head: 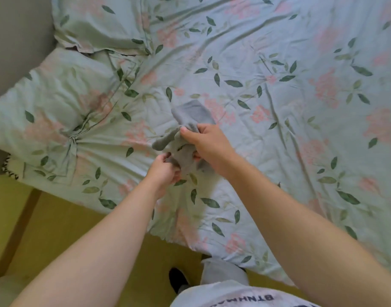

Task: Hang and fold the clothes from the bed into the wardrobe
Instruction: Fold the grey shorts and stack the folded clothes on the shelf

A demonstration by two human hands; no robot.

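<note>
We are observing both hands working over the bed (278,63), which is carrying a floral sheet. The right hand (209,145) is pinching the grey socks (190,114) between the thumb and curled fingers. One end is sticking up past the thumb and another is drooping to the left. The left hand (162,171) is gripping the lower part of the socks, fingers curled. We cannot tell whether the socks are touching the sheet. A pillow (97,23) is lying at the far left.
</note>
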